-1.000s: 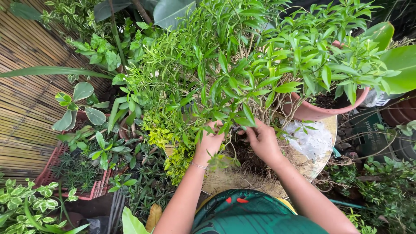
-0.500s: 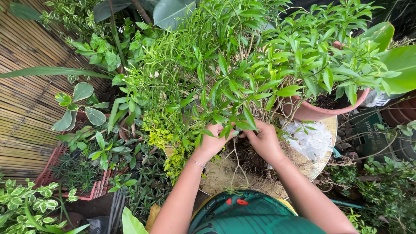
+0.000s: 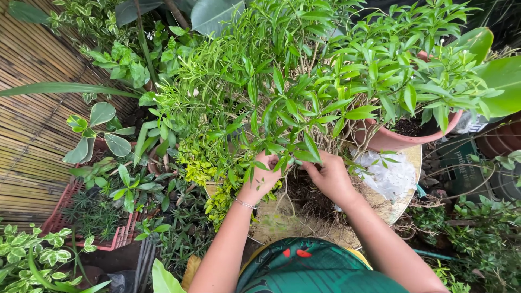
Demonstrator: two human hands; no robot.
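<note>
Both hands met under the foliage of a leafy green plant (image 3: 282, 97). Left hand (image 3: 262, 174) was curled around a cluster of its thin stems, fingers folded in and a slim bracelet at the wrist. Right hand (image 3: 329, 174) gripped the stems just beside it, thumb tucked under a leaf, knuckles turned up. Below the two hands hung the plant's dark root ball (image 3: 309, 198), bare of any pot, with pale stringy roots trailing from it; it sat over a round woven tray (image 3: 404, 192) that lay on the person's lap and carried loose soil and root fibres. A crumpled white plastic bag (image 3: 388, 173) rested on the tray's right part, touching the root mass; what it held could not be made out.

Behind the bag, a pink clay pot (image 3: 388, 141) stood at the tray's far edge, dark soil showing at its rim and another bushy green plant growing out of it. To the left, a red plastic crate (image 3: 111, 236) held small spiky-leaved seedlings, and beside it a low yellow-green shrub (image 3: 203, 163) spread near the left wrist. A bamboo mat (image 3: 27, 125) covered the ground along the left side. Dark pots (image 3: 496, 141) stood at the far right, their contents hidden by leaves.
</note>
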